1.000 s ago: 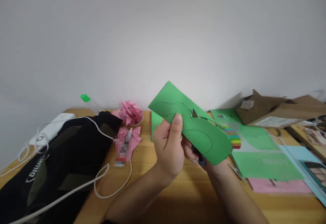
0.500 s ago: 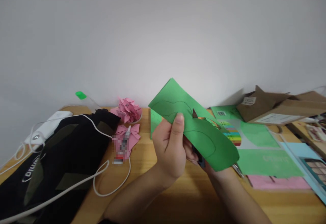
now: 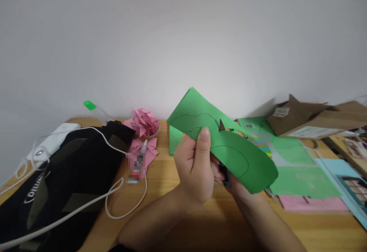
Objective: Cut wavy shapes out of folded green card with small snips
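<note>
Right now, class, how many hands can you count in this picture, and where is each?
2: the left hand pinches the green paper; the right hand, partly hidden behind that paper, holds the scissors.

Head camera: looks forward and down
Flat pale-grey wall (image 3: pixel 183 42): faced squarely
Yellow-brown wooden tabletop (image 3: pixel 223 219): near, from above

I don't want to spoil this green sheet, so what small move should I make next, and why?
Probably turn the green sheet slightly with your left hand, bringing the drawn line to the scissors in your right hand: the blade tip shows near that line, which runs on uncut toward the sheet's left corner.
</note>
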`<action>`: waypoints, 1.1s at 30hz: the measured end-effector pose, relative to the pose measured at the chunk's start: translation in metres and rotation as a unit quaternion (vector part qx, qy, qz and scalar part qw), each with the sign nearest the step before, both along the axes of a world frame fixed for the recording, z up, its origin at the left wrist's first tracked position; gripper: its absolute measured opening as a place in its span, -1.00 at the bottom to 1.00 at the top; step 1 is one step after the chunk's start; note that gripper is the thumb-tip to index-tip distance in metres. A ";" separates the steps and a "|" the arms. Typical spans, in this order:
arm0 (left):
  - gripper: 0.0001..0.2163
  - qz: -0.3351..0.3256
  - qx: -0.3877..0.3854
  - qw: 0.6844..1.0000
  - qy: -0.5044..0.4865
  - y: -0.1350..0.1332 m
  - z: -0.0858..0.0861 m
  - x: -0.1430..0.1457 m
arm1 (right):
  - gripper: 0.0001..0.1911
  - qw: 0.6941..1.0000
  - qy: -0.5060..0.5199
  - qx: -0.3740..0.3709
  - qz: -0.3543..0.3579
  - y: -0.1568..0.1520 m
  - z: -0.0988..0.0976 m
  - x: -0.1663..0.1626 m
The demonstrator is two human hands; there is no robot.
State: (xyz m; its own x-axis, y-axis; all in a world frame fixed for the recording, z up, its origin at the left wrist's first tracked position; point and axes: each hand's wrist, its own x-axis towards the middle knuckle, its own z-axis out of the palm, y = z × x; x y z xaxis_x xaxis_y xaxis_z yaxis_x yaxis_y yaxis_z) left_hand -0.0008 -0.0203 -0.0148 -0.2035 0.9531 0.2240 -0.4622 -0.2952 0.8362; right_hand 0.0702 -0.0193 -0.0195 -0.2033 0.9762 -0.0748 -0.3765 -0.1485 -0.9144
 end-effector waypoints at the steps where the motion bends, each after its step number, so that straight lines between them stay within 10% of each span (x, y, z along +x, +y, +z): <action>1: -0.56 0.001 0.000 1.000 0.002 0.000 0.000 0.000 | -0.35 1.000 0.001 0.001 -0.001 0.000 0.000 0.000; 17: -0.57 0.050 0.025 0.998 0.003 0.001 0.011 -0.002 | -0.36 0.992 -0.023 0.123 0.016 -0.007 -0.021 0.013; 33: -0.55 0.046 0.009 0.999 0.013 0.002 0.011 -0.004 | -0.48 0.992 -0.083 0.078 -0.061 -0.002 -0.018 0.013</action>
